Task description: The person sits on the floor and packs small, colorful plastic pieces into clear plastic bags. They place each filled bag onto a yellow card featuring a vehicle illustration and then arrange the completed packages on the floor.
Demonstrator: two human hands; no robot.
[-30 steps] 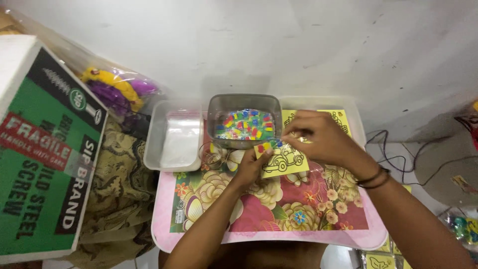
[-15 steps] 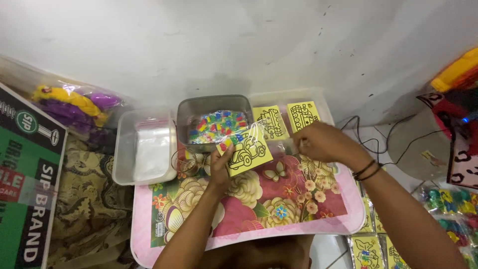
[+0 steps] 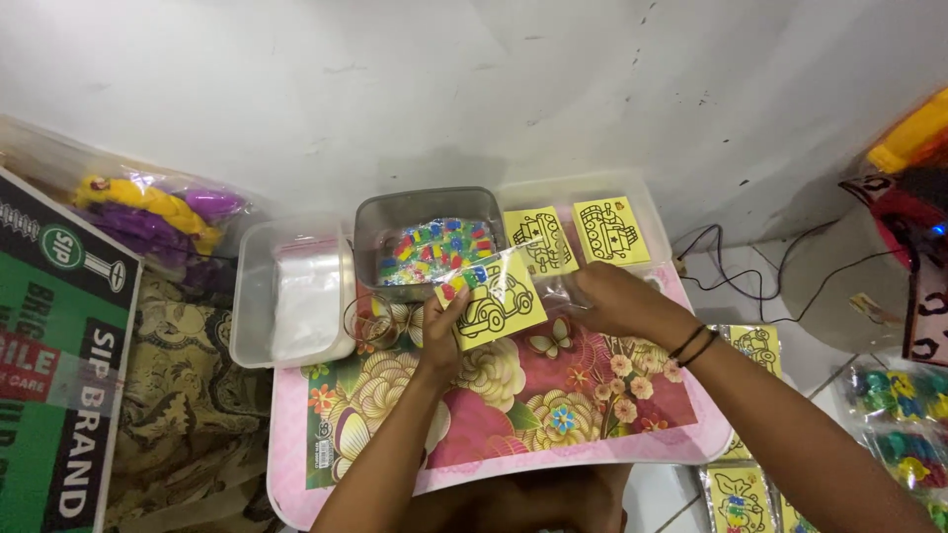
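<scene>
A yellow car card [image 3: 491,299], tilted, is pinched at its left edge by the left hand [image 3: 443,321], while a clear bag [image 3: 553,286] beside it is apparently gripped by the right hand [image 3: 604,299].

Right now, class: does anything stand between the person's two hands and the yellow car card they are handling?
Nothing visible does. The left hand already pinches the yellow car card at its left edge, and the right hand grips the clear plastic sleeve at the card's right side. The card is held above the floral table, in front of the grey tub.
</scene>
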